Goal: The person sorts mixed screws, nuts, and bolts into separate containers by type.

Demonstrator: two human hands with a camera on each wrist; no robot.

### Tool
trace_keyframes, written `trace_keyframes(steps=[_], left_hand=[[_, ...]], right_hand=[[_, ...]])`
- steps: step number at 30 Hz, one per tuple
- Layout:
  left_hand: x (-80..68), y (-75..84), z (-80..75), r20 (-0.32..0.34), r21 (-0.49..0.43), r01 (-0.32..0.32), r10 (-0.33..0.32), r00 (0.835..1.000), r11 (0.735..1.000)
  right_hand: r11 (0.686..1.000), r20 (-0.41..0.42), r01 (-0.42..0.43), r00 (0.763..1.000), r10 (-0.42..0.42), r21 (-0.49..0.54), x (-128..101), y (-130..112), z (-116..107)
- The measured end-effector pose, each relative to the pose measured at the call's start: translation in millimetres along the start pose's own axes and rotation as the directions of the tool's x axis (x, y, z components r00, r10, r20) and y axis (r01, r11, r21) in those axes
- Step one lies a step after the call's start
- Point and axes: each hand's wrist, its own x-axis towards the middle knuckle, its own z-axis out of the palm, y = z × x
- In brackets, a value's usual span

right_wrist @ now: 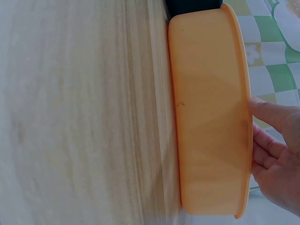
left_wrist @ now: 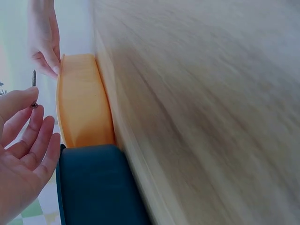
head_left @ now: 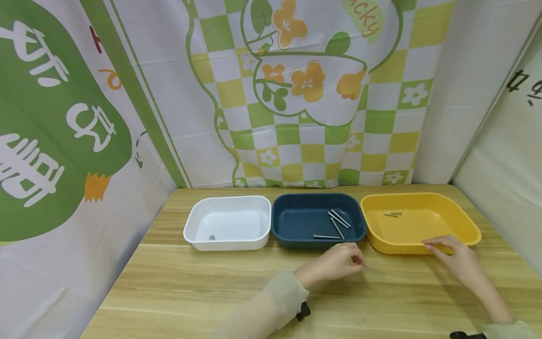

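Observation:
My left hand (head_left: 336,263) is above the table in front of the blue tray's right corner. In the left wrist view, its thumb and finger pinch a small screw (left_wrist: 34,79) by the head end, tip upward. My right hand (head_left: 457,261) is at the front rim of the yellow tray (head_left: 406,247), thumb and fingertips holding the edge. A few small screws (head_left: 393,214) lie inside that tray. Several long screws (head_left: 340,218) lie in the dark blue tray (head_left: 292,235). The white tray (head_left: 228,245) has one small metal piece (head_left: 212,238) near its front wall.
The three trays stand side by side along the back of the wooden table (head_left: 178,292). Behind them hangs a printed curtain (head_left: 305,155), and white cloth (head_left: 504,188) encloses the right side.

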Motion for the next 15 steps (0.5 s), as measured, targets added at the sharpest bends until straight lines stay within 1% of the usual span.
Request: trace_keyframes(steps=[6,11,15], left_hand=[[4.4,2.6,0.6,-0.07,0.028,0.021,-0.019,0.997,0.999],[8.4,3.0,3.4,-0.115,0.054,0.028,-0.022,0.993,0.998],[11.7,3.7,4.9,-0.148,0.052,0.034,-0.026,0.989,0.998]], right_hand=[[1.0,-0.012,0.008,1.0,-0.008,-0.008,0,-1,0],[1.0,-0.013,0.008,1.0,-0.008,-0.009,-1,0,1],[1.0,-0.026,0.014,1.0,-0.015,-0.016,0,1,1]])
